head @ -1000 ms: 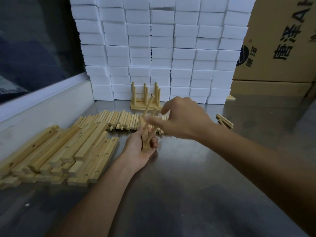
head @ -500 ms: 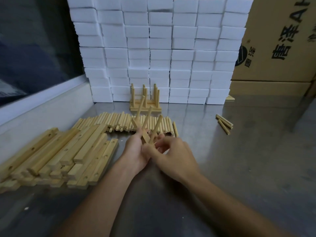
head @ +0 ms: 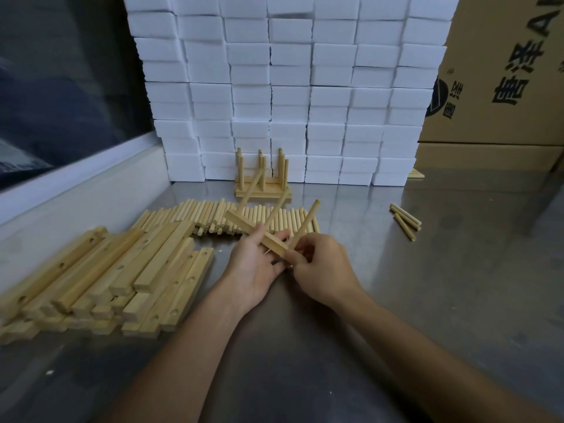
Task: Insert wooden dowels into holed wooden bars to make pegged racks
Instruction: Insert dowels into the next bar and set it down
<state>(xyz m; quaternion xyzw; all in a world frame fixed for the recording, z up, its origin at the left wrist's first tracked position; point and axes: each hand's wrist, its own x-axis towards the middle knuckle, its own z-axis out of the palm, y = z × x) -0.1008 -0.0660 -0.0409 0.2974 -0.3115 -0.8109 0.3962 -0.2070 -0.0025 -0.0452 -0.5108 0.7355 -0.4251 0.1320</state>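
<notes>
Spanning the frame's lower half, the steel table [head: 457, 300] carries the work at centre, where the left hand [head: 254, 267] clamps a holed bar [head: 259, 235] while the right hand [head: 323, 267] pinches the third dowel [head: 305, 227], apparently seating it; next comes a firm push.

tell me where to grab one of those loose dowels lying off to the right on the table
Take the loose dowels one at a time, pinching mid-length from above, fingers across the narrow width. They lie flat on the steel table, angled away, with bare space around them.
</notes>
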